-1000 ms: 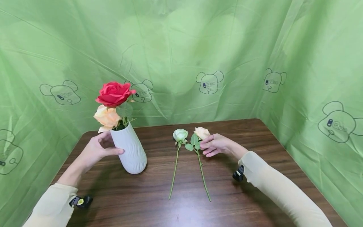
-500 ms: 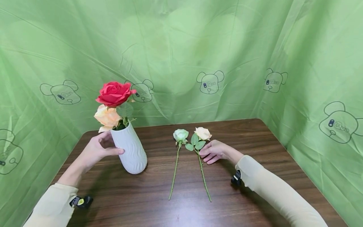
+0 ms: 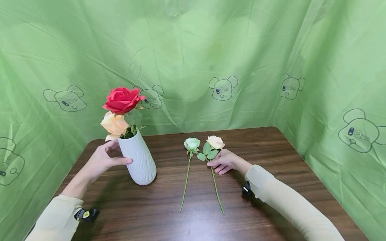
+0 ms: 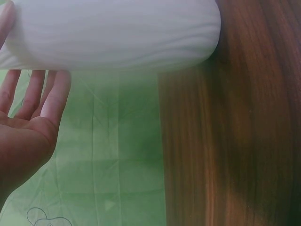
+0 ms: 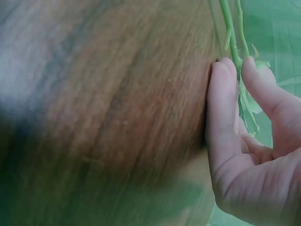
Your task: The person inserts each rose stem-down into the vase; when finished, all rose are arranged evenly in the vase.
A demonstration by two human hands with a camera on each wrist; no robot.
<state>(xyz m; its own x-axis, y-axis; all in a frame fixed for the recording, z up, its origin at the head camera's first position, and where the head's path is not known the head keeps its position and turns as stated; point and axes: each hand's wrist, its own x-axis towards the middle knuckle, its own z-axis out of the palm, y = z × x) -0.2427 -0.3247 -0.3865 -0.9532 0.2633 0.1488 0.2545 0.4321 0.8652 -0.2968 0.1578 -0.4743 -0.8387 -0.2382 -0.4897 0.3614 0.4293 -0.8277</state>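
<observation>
My left hand grips a white rippled vase, which leans to the left with its base on the table. The thumb lies on its near side; in the left wrist view the other fingers reach behind it. A red rose and a peach rose stand in the vase. On the table my right hand pinches the stem of a cream rose, just below its leaves. In the right wrist view, thumb and forefinger close around a green stem.
A pale green rose lies left of the cream one, its stem pointing toward me. The dark wooden table has rounded far corners. Green cloth printed with bear faces hangs behind it and at the sides.
My right hand has moved down and left from beside the cream bloom to its stem and now pinches it. The left hand and the vase have stayed in place.
</observation>
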